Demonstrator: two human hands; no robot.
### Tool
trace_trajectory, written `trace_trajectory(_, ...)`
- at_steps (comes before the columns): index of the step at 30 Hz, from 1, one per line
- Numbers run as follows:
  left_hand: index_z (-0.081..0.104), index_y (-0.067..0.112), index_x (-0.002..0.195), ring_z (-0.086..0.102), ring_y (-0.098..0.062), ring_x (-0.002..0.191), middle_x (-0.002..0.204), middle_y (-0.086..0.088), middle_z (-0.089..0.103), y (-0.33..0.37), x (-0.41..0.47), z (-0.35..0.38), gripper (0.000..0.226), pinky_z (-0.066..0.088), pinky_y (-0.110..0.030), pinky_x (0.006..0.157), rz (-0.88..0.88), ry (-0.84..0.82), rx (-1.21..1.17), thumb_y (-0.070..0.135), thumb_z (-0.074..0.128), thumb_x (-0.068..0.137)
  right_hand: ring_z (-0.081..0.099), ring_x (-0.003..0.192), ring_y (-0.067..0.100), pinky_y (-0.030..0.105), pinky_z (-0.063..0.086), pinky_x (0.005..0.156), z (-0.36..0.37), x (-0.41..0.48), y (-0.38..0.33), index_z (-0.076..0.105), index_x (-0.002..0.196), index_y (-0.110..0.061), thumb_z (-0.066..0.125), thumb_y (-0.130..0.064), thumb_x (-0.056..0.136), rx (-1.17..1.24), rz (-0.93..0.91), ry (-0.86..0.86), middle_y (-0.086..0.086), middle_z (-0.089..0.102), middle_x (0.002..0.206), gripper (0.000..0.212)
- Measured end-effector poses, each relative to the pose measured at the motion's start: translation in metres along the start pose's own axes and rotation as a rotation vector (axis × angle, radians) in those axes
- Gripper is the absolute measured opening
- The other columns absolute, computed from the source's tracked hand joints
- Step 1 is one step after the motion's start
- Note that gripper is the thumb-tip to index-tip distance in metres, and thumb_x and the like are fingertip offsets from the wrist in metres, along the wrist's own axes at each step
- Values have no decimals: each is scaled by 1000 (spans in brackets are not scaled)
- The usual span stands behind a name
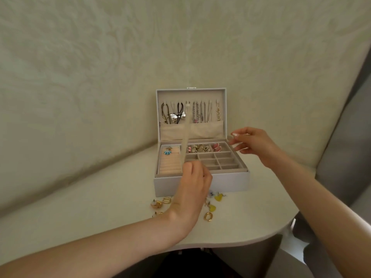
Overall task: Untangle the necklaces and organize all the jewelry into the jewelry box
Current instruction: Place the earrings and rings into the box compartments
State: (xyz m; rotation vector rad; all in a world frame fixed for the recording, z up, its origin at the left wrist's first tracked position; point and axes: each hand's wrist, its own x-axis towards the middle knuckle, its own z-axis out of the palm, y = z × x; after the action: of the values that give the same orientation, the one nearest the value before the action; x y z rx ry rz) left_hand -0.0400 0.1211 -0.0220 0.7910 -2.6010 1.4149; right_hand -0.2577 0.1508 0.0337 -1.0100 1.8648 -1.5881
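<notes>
Pale grey outside and beige within, the jewelry box (230, 181) stands open on a cream table (100, 207) against a patterned wall (120, 57); the head view is the only one we have. Its lid stands upright, and from the hooks inside hang the necklaces (198, 113): black cords with a silver bow pendant (176, 116) at the left, thin chains in the middle, a gold chain (218, 113) at the right.

We see a pale strand (185, 137), blurred, running from a hook in the lid down across the tray to our left hand (192, 189). That hand's fingers are curled, and they seem to pinch the strand's lower end over the front of the tray. Our right hand (255, 145) hovers at the box's right rear corner, fingers apart and loosely extended, holding nothing that we can make out.

In the tray, a blue piece (167, 152) sits on the ring rolls at the left. Rings (200, 148) and pink earrings (216, 147) fill the rear compartments.

On the table just in front of the box lie loose gold earrings (156, 204), gold oval links (208, 216) and yellow pieces (218, 197), partly hidden by the left hand.
</notes>
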Motion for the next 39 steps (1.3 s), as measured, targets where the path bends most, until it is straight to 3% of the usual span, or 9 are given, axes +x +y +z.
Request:
trace_trajectory(5, 17, 8, 138, 39, -26, 102, 107, -12, 46, -7, 14, 6, 58, 32, -36, 87, -21, -57, -265, 14, 49, 90, 51, 46, 8, 17, 40, 44, 5, -23, 0, 66, 84, -9, 65, -2, 85, -202, -134, -50, 7, 65, 69, 7)
trace_trajectory(8, 35, 11, 126, 42, -25, 100, 106, -10, 50, -25, 14, 14, 53, 31, -34, 80, -39, -6, -404, 17, 64, 82, 51, 44, 3, 14, 42, 47, 12, -50, 0, 70, 77, -10, 70, 2, 79, -294, -205, -141, -1, 62, 58, 12)
trace_trajectory(11, 59, 17, 87, 48, -19, 73, 78, -2, 57, -42, 14, 28, 58, 29, -30, 61, -4, 127, -540, 23, 93, 42, 57, 55, -5, 8, 42, 60, 24, -75, 22, 74, 74, -19, 72, -6, 77, -609, -271, -191, -16, 63, 59, 14)
trace_trajectory(14, 59, 17, 92, 50, -16, 79, 88, 2, 58, -46, 13, 38, 43, 25, -26, 66, 11, 148, -683, 23, 87, 61, 58, 75, -2, 8, 40, 72, 37, -88, 49, 75, 86, -18, 69, -11, 81, -798, -362, -146, -14, 67, 80, 11)
trace_trajectory(18, 52, 18, 116, 46, -14, 104, 118, 5, 52, -49, 24, 48, 30, 24, -22, 73, -34, 211, -774, 33, 58, 91, 59, 84, 8, 2, 37, 75, 41, -78, 65, 74, 94, -12, 68, 0, 80, -691, -367, -74, -7, 67, 91, 19)
trace_trajectory(22, 53, 18, 109, 44, -12, 99, 109, 7, 50, -55, 33, 53, 26, 24, -20, 72, -40, 192, -829, 34, 60, 89, 57, 78, 3, 3, 39, 73, 39, -66, 61, 74, 88, -16, 72, -4, 78, -634, -316, -116, -10, 64, 86, 16)
trace_trajectory(27, 57, 19, 88, 42, -11, 89, 92, 7, 51, -41, 26, 42, 18, 27, -20, 77, 113, 397, -995, 33, 66, 80, 54, 71, -2, 10, 41, 66, 37, -70, 64, 67, 75, -29, 82, -15, 69, -632, -256, -269, -7, 61, 83, 21)
trace_trajectory(31, 68, 26, 92, 39, -10, 92, 91, 7, 56, -19, 23, 32, 16, 22, -23, 79, 394, 202, -1106, 38, 66, 81, 52, 66, -4, 11, 41, 62, 39, -70, 63, 60, 64, -29, 81, -11, 67, -599, -276, -250, -6, 61, 76, 28)
trace_trajectory(39, 66, 25, 92, 29, -4, 89, 89, 14, 44, -10, 30, 39, 19, 21, -24, 76, 370, 49, -1065, 40, 66, 81, 52, 59, -3, 11, 42, 62, 33, -68, 60, 62, 62, -24, 78, -8, 71, -482, -206, -261, -10, 62, 66, 24)
